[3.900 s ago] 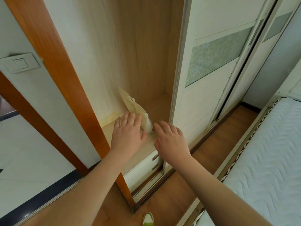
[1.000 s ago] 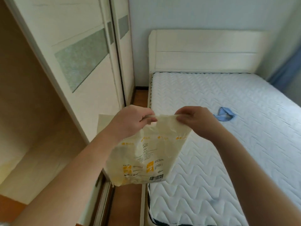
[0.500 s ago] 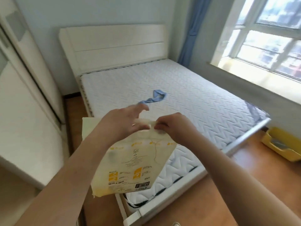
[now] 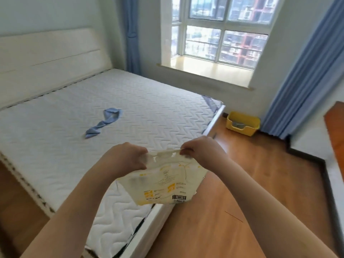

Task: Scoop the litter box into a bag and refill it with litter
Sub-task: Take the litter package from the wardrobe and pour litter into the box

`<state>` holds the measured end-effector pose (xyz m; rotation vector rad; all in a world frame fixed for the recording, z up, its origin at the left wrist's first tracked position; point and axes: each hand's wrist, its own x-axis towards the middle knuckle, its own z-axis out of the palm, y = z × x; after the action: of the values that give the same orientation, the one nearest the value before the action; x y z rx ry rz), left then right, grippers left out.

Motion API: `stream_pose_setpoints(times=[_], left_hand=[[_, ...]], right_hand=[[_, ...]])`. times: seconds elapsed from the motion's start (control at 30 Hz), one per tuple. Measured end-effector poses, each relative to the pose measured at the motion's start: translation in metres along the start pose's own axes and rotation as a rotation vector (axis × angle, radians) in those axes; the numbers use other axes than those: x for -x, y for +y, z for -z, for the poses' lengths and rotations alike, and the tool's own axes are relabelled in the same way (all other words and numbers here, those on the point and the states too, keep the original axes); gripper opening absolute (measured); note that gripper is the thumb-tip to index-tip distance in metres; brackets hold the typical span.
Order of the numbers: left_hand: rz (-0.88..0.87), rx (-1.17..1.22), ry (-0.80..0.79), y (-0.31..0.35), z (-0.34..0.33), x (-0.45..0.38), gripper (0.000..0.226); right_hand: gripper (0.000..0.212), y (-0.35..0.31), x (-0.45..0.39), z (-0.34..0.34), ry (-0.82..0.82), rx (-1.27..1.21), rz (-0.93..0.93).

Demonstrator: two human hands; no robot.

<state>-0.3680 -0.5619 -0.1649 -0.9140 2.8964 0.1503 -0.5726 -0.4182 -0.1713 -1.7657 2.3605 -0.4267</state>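
**Hands pinched on the bag mouth, litter box across the room**

Both hands are closed on the top edge of the bag (image 4: pixel 163 183), and I read this as the opening step: my left hand (image 4: pixel 126 161) grips the rim at its 9 o'clock end, my right hand (image 4: pixel 202 152) pinches the handle strip at the 3 o'clock end, fingers together on the plastic. The bag hangs below them, cream with yellow print and a barcode, its mouth not yet parted that I can see.

What could go wrong, as I judge it: the film looks thin, so pulling the two ends straight apart could tear the handle cut-out instead of separating the layers. If both layers sit under one pinch, the mouth will not open at all. A bag that is only half open would let scooped clumps spill onto the wooden floor (image 4: pixel 242 192). I cannot tell whether it already holds anything.

The litter box (image 4: pixel 243 125), a yellow tray, sits on the floor at about 1 o'clock from my hands, well apart from them, beyond the foot corner of the bed (image 4: pixel 149 108) and just beside the blue curtain (image 4: pixel 297 81). Something grey lies inside it; too small to name. I see no scoop and no litter supply. A blue cloth (image 4: pixel 104 121) lies on the mattress at 11 o'clock, apart from everything.
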Motion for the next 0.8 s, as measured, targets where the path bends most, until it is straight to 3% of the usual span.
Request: stream_pose_setpoints(times=[0.37,0.53,0.8], left_hand=[[-0.356,0.056,0.266,0.193,-0.025,-0.163,0.015],[-0.509,0.174,0.460,0.248,-0.031,-0.209,0.032],[-0.553,0.226,0.472,0.275,-0.027,-0.305,0.014]], right_hand=[[0.018,0.219,0.065,0.038,0.242,0.098,-0.251],[0.011,0.284,0.069,0.043,0.428,0.188,-0.271],[0.014,0.350,0.026,0.058,0.369,0.147,-0.350]])
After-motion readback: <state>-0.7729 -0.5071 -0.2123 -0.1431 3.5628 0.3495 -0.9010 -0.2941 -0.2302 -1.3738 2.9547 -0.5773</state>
